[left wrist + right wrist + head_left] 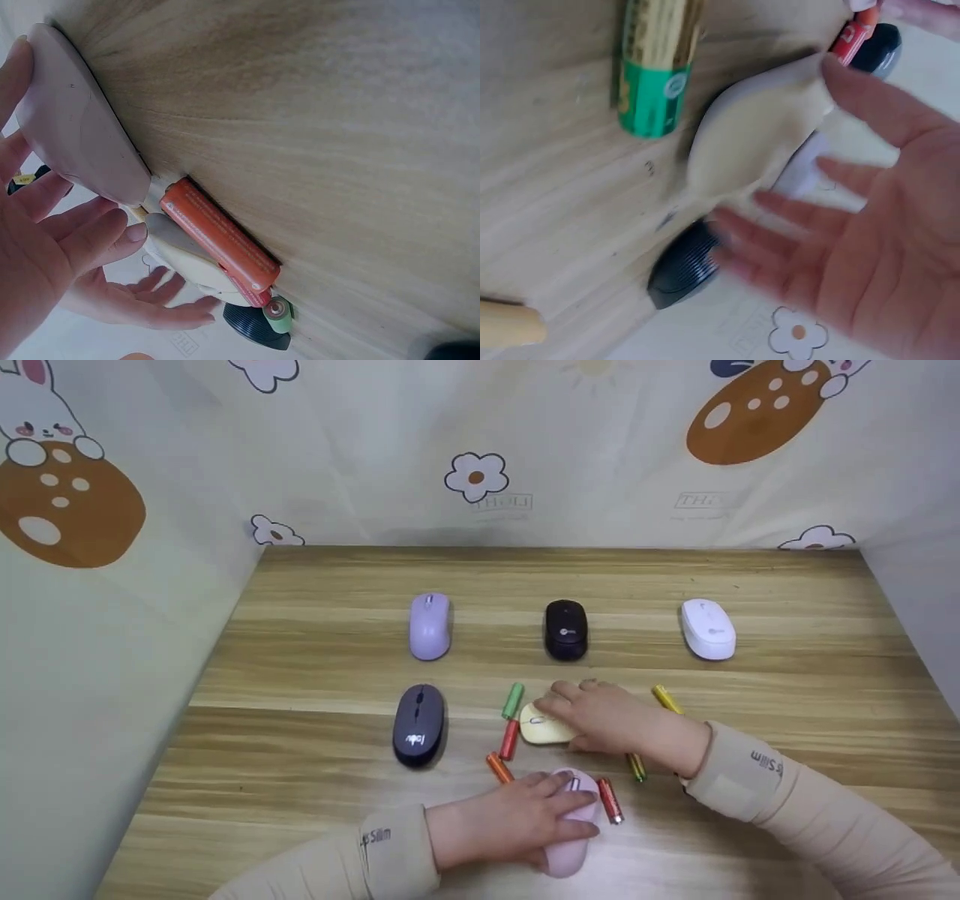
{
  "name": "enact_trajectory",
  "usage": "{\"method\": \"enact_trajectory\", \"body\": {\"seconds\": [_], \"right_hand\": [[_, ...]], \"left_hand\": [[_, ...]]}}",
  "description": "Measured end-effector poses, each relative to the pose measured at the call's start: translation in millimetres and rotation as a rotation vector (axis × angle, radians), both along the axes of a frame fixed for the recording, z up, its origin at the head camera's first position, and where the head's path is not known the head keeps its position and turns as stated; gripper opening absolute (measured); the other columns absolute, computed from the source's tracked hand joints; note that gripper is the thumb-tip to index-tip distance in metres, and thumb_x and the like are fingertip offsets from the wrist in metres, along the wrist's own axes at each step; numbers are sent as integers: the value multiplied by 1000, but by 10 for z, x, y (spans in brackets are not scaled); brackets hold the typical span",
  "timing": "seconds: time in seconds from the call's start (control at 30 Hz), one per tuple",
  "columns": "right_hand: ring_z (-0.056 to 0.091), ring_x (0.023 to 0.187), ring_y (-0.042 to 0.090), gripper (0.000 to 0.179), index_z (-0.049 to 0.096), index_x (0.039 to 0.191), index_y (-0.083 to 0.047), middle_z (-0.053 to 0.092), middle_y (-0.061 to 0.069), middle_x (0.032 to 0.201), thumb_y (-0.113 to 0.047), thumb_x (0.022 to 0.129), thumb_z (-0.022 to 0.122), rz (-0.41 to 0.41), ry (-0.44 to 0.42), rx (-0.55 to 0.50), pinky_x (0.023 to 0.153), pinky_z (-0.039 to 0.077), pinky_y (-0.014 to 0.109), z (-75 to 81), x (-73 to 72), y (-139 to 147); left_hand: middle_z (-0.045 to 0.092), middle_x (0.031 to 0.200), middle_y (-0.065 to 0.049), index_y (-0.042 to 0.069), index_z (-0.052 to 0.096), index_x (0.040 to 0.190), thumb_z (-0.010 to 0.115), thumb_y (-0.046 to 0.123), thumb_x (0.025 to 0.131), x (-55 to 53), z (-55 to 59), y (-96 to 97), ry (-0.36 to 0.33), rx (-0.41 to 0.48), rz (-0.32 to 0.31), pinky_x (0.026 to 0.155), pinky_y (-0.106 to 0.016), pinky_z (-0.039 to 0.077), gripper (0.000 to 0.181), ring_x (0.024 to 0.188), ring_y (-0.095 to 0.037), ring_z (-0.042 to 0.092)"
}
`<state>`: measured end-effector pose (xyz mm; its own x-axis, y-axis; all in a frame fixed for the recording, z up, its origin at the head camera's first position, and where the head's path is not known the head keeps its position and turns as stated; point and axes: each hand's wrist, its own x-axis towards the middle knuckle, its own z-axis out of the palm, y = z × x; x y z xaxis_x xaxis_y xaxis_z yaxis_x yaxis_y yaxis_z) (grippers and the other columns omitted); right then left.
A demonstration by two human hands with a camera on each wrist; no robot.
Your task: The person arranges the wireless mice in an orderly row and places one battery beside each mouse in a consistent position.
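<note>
My left hand (510, 819) holds a pink computer mouse (566, 862) on the table, fingers across its top and thumb at its side. In the left wrist view, the pink mouse (79, 120) partly hides those fingers. My right hand (611, 716) lies over a pale yellow mouse (541, 729); its fingers are extended and blurred in the right wrist view, close against the yellow mouse (742, 135). About the hands lie a green battery (513, 701), a red battery (508, 740), an orange battery (499, 768), another red battery (610, 801) and a gold-green battery (637, 767).
A lilac mouse (430, 628), a black mouse (566, 630) and a white mouse (708, 630) form a row farther back. A dark grey mouse (418, 725) sits to the left. A yellow battery (667, 699) lies beyond the right wrist. Patterned cloth (360, 457) hangs behind the table.
</note>
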<state>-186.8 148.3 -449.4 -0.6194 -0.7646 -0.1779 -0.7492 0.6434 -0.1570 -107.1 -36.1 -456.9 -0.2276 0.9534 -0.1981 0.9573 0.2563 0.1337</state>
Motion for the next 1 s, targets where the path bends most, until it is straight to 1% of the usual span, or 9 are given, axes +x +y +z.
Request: {"method": "enact_trajectory", "body": {"seconds": [0.07, 0.13, 0.27, 0.37, 0.5, 0.6, 0.73, 0.9, 1.0], "right_hand": [[52, 109, 37, 63, 45, 133, -11, 48, 18, 128, -27, 77, 70, 69, 26, 21, 90, 43, 52, -15, -35, -6], [53, 106, 36, 61, 47, 132, -12, 50, 17, 126, -28, 77, 70, 115, 53, 39, 88, 44, 51, -30, -56, -5], [55, 101, 34, 60, 49, 131, -12, 54, 16, 118, -33, 78, 68, 119, 62, 39, 87, 44, 49, -46, -62, 8], [56, 96, 33, 61, 49, 130, -11, 56, 15, 110, -38, 79, 67, 73, 55, 24, 85, 45, 48, -51, -46, 13], [57, 88, 34, 62, 50, 129, -8, 56, 16, 101, -39, 78, 67, -25, 37, 9, 76, 49, 47, -69, -5, 8], [57, 86, 36, 63, 48, 129, -6, 55, 19, 100, -40, 79, 67, -104, 17, -6, 70, 50, 47, -90, 21, -5], [58, 82, 35, 65, 47, 128, -4, 54, 21, 100, -43, 79, 66, -179, -7, -17, 66, 51, 47, -119, 51, -26], [59, 76, 35, 65, 47, 125, -1, 54, 24, 99, -43, 79, 66, -233, -12, -19, 63, 51, 45, -141, 87, -46], [59, 77, 37, 67, 47, 125, 1, 54, 25, 101, -45, 80, 65, -218, 7, -34, 63, 51, 46, -139, 89, -35]], "left_hand": [[31, 147, -3, 28, 38, 139, 62, 43, 83, 0, 3, 5, -5, -5, 3, 102, -39, 35, 63, 131, -30, 33], [31, 147, -4, 28, 38, 139, 62, 42, 82, 3, 6, 12, -5, -7, 4, 102, -40, 35, 63, 131, -31, 34], [31, 147, -4, 28, 37, 139, 63, 43, 82, 3, 16, 18, 5, -14, 2, 102, -40, 35, 64, 131, -31, 34], [32, 147, -4, 28, 38, 139, 63, 43, 82, 3, 21, 17, 10, -16, 5, 102, -39, 36, 64, 130, -31, 35], [34, 145, -4, 28, 40, 137, 64, 42, 81, 13, 20, 24, 38, -13, 0, 100, -38, 38, 62, 127, -30, 39], [36, 144, -4, 27, 41, 136, 65, 41, 81, 17, 19, 33, 62, -12, -6, 99, -38, 39, 62, 125, -29, 41], [36, 144, -4, 27, 41, 137, 64, 42, 81, 17, 24, 32, 60, -13, -7, 99, -37, 39, 62, 126, -28, 41], [34, 145, -4, 28, 41, 137, 64, 42, 81, 13, 31, 30, 55, -19, -9, 99, -37, 39, 63, 127, -28, 40], [34, 145, -4, 27, 41, 137, 64, 43, 81, 14, 21, 33, 62, -18, -10, 99, -37, 40, 63, 127, -28, 40]]}}
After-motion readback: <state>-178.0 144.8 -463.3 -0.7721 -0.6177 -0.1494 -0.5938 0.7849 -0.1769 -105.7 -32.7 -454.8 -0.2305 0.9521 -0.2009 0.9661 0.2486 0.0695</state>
